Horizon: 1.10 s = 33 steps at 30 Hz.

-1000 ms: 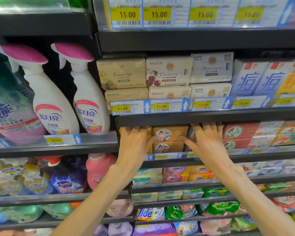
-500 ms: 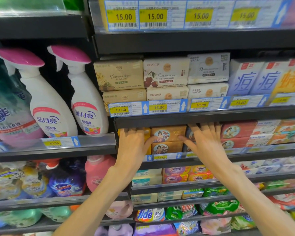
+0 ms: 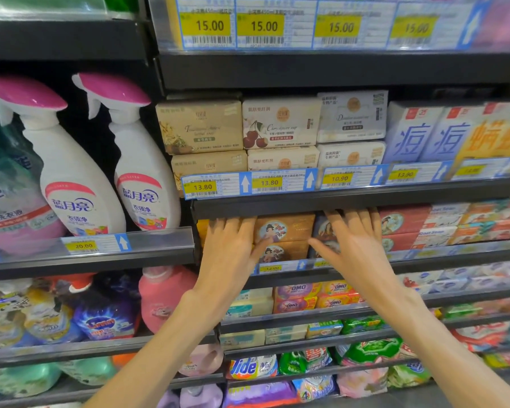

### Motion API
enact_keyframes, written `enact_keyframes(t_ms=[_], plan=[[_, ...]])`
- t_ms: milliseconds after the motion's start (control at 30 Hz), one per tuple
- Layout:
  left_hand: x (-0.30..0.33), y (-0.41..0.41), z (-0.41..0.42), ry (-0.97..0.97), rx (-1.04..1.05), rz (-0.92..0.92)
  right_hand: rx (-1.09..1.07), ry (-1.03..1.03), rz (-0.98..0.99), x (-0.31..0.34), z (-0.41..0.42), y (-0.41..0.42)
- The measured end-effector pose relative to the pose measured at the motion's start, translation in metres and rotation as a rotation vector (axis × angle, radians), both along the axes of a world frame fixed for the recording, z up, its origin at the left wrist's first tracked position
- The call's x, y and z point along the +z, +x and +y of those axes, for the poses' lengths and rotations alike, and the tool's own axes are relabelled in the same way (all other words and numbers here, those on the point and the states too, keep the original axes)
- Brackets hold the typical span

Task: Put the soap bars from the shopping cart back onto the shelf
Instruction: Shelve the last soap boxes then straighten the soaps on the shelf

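- The fingers of the left hand (image 3: 228,248) are straight and a little apart; they lie flat on the front of the yellow soap boxes (image 3: 202,229) at the left end of the soap shelf (image 3: 454,256), and the fingertips go under the edge of the shelf above.
- The thumb of this hand points to the right and touches the lower box of the brown soap boxes (image 3: 284,238), which stand in a stack of two between both hands.
- The fingers of the right hand (image 3: 352,245) are also straight and slightly spread; they press flat on the dark soap boxes (image 3: 321,231) just right of the brown stack, and the thumb points left, near the brown boxes.
- Neither hand holds a box.
- Right of the right hand, red soap boxes (image 3: 402,226) stand in the same row.
- On the shelf above, beige, cherry and white soap boxes stand behind price tags (image 3: 248,184).
- On the left, two spray bottles (image 3: 142,172) with pink heads stand on another shelf.
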<state>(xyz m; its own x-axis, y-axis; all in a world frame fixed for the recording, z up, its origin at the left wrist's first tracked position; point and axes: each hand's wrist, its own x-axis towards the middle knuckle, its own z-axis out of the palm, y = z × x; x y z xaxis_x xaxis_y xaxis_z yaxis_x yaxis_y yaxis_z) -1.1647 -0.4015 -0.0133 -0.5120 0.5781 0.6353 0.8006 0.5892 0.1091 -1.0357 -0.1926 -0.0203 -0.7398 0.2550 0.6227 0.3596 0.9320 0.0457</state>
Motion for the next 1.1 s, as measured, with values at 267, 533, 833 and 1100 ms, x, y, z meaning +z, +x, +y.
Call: enact_keyframes(t_ms=[267, 533, 833, 1100], plan=[[-0.020, 0.047, 0.033, 0.000, -0.318, 0.028, -0.003, -0.009, 0.004, -0.015, 0.007, 0.057], [-0.016, 0.063, 0.066, 0.015, -0.199, -0.006, -0.052, -0.045, 0.027, -0.013, 0.043, 0.083], [-0.032, 0.106, 0.092, 0.025, -0.135, 0.031, 0.331, -0.066, 0.082, -0.028, 0.068, 0.071], [-0.051, 0.125, 0.113, -0.040, -0.047, -0.096, 0.462, -0.122, -0.015, -0.049, 0.068, 0.068]])
